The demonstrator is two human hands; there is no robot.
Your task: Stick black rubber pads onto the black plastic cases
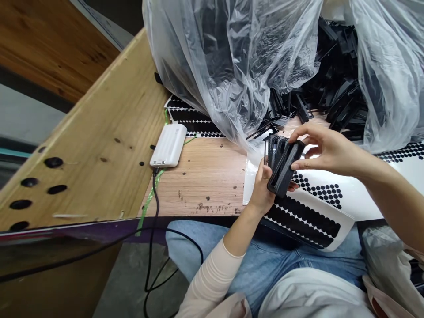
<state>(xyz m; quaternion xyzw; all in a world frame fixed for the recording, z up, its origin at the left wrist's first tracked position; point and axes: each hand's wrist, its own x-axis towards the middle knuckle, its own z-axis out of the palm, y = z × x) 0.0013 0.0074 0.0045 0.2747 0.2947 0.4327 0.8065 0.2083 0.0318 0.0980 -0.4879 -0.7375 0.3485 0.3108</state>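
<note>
Black pieces (285,171), left hand (264,189) clasping, right (327,150) pinching

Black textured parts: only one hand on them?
No, the left hand holds the black textured parts and the right hand grips them too.

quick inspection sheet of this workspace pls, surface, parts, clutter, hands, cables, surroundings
Surface: wood-grain tabletop, dark marks near its front edge
Job's things: black textured parts held above the tabletop; a sheet of black dots juts over the front edge
Clutter: pile of black parts beside clear plastic sheeting; white device at the left
Hands: left hand supports the textured parts from below; right hand has thumb and fingers on their upper end
Cables: black cable plugged into the white device, looping below the edge
Surroundings: wooden side panel with dark spots
</note>
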